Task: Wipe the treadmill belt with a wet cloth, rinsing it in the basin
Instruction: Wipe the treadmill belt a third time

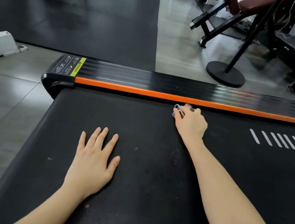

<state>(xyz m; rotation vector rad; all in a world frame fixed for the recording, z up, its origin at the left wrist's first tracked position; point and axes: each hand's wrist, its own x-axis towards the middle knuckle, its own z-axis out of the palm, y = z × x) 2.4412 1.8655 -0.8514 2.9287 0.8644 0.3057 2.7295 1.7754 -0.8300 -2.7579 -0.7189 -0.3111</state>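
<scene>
The black treadmill belt [141, 126] fills the lower part of the view, with small pale specks on it. My left hand [92, 159] lies flat on the belt, fingers spread and straight. My right hand [191, 123] reaches to the belt's far edge, close to the orange side strip [145, 91]. Its fingers are curled round a small bunched grey cloth [178, 109], of which only a bit shows past the knuckles. No basin is in view.
Beyond the belt runs the black ribbed side rail [147, 76] with a yellow warning label [78, 66]. A round black stand base [225, 73] and a weight bench [227, 16] stand at the back right. A white block [0, 43] sits on the grey floor at left.
</scene>
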